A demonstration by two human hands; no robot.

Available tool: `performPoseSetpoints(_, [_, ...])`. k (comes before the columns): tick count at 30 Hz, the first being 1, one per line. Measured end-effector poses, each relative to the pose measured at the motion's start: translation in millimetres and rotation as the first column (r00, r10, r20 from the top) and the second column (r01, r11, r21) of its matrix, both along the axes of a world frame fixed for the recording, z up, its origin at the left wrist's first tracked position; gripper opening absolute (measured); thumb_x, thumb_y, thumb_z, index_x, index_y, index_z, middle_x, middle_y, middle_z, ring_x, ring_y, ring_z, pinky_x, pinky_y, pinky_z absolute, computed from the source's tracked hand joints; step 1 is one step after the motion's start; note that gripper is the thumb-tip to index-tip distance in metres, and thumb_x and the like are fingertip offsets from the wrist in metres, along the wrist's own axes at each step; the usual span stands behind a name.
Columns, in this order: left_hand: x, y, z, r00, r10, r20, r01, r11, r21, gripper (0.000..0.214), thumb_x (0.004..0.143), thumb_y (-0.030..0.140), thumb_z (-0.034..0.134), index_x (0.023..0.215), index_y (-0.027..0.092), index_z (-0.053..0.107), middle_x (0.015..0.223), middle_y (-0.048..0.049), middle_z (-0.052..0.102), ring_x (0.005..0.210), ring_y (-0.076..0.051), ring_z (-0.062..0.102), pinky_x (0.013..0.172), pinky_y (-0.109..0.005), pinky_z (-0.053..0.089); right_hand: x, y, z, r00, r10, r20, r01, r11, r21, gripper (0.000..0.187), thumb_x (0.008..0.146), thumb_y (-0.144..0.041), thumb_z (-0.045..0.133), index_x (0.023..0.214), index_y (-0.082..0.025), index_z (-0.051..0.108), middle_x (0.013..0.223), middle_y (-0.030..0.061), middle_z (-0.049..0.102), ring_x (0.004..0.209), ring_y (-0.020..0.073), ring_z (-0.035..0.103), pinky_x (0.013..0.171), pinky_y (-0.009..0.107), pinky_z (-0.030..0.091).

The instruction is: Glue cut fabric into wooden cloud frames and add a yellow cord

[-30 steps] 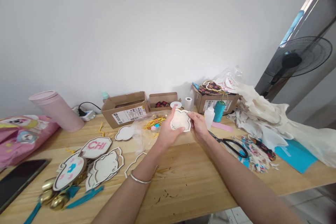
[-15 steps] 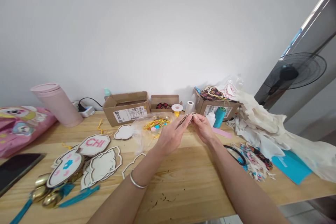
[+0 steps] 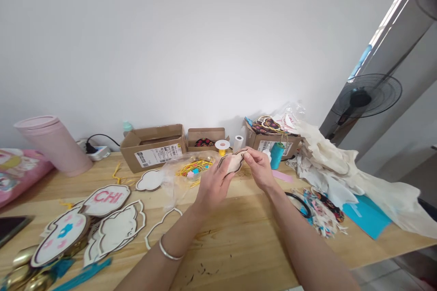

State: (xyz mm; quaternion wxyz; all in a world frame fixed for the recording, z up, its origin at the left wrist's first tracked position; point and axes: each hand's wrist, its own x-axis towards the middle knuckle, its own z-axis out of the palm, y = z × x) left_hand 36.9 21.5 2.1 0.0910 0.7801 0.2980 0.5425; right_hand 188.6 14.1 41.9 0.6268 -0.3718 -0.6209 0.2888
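Above the middle of the wooden table, both hands grip a cream, cloud-shaped wooden plaque (image 3: 235,163) with a dark edge. My left hand (image 3: 212,187) is wrapped round its left side, a silvery bangle (image 3: 170,249) on the wrist. At the plaque's upper right corner, the fingers of my right hand (image 3: 260,169) pinch its rim. Just behind my left hand lies a clear plastic bag (image 3: 172,175) with yellow cord (image 3: 194,167) on it. On the table to the left is a heap of similar plaques (image 3: 118,225), one lettered CHI (image 3: 107,197).
Along the wall stand cardboard boxes (image 3: 153,145), a spool of yellow thread (image 3: 222,146) and a teal thread cone (image 3: 277,154). Cream cloth (image 3: 327,159), a blue sheet (image 3: 367,216) and fabric scraps (image 3: 322,211) lie to the right. Brass bells (image 3: 25,259) and a pink tumbler (image 3: 54,145) are left.
The plaque has turned from nearly edge-on to show its pale face. Both hands have tilted with it, and the whole view has shifted to the right.
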Motion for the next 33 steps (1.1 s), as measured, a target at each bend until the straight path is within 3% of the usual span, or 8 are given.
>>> performPoseSetpoints(3, [5.4, -5.9, 4.4, 0.99, -0.026, 0.139, 0.058, 0.971, -0.233, 0.063, 0.075, 0.025, 0.06, 0.133, 0.026, 0.036, 0.13, -0.0062, 0.05, 0.121, -0.024, 0.043, 0.098, -0.036, 0.036, -10.5, 0.6, -5.0, 0.991, -0.133, -0.007, 0.132, 0.991, -0.031, 0.031, 0.078, -0.048, 0.047, 0.066, -0.02, 0.053, 0.059, -0.0025, 0.045, 0.057, 0.0119, 0.041, 0.053, 0.023, 0.034])
performPoseSetpoints(6, [9.2, -11.9, 12.9, 0.965, -0.058, 0.255, 0.16, 0.901, -0.402, 0.074, 0.07, 0.023, 0.064, 0.136, 0.027, 0.03, 0.136, -0.0048, 0.043, 0.125, -0.025, 0.037, 0.101, -0.035, 0.032, -17.2, 3.2, -13.4, 0.976, -0.218, -0.009, 0.217, 0.976, -0.033, 0.026, 0.08, -0.044, 0.045, 0.069, -0.021, 0.05, 0.06, -0.0035, 0.043, 0.056, 0.0114, 0.038, 0.053, 0.023, 0.03])
performPoseSetpoints(12, [11.5, -11.6, 20.9, 0.936, -0.056, 0.347, 0.254, 0.79, -0.557, 0.085, 0.063, 0.018, 0.068, 0.138, 0.023, 0.026, 0.135, -0.005, 0.044, 0.127, -0.025, 0.033, 0.1, -0.033, 0.033, -17.6, 9.0, -22.9, 0.963, -0.267, 0.022, 0.268, 0.962, -0.046, 0.023, 0.082, -0.039, 0.042, 0.069, -0.021, 0.048, 0.06, -0.0034, 0.044, 0.056, 0.0119, 0.039, 0.054, 0.024, 0.03])
performPoseSetpoints(17, [10.5, -6.9, 16.7, 0.917, -0.072, 0.393, 0.319, 0.723, -0.613, 0.089, 0.061, 0.018, 0.069, 0.138, 0.023, 0.025, 0.131, -0.0049, 0.047, 0.121, -0.025, 0.04, 0.097, -0.033, 0.037, -16.9, 10.8, -25.7, 0.962, -0.27, 0.04, 0.272, 0.96, -0.073, 0.026, 0.083, -0.039, 0.04, 0.066, -0.021, 0.045, 0.058, -0.0035, 0.043, 0.055, 0.0116, 0.038, 0.052, 0.023, 0.029])
performPoseSetpoints(30, [7.8, -5.3, 16.0, 0.924, -0.088, 0.372, 0.311, 0.737, -0.6, 0.09, 0.062, 0.017, 0.068, 0.139, 0.024, 0.021, 0.131, -0.0037, 0.048, 0.115, -0.021, 0.045, 0.091, -0.029, 0.042, -20.0, 10.5, -29.4, 0.963, -0.267, 0.045, 0.27, 0.957, -0.101, 0.032, 0.085, -0.046, 0.035, 0.069, -0.02, 0.044, 0.061, -0.0035, 0.041, 0.057, 0.0113, 0.038, 0.053, 0.023, 0.031])
performPoseSetpoints(33, [7.5, -4.0, 14.0, 0.913, -0.094, 0.396, 0.341, 0.707, -0.619, 0.092, 0.061, 0.018, 0.069, 0.139, 0.024, 0.021, 0.13, -0.0047, 0.048, 0.11, -0.021, 0.048, 0.083, -0.028, 0.047, -20.0, 11.8, -30.8, 0.962, -0.268, 0.046, 0.272, 0.955, -0.122, 0.032, 0.084, -0.046, 0.035, 0.069, -0.02, 0.045, 0.061, -0.0032, 0.042, 0.057, 0.0115, 0.038, 0.053, 0.024, 0.031])
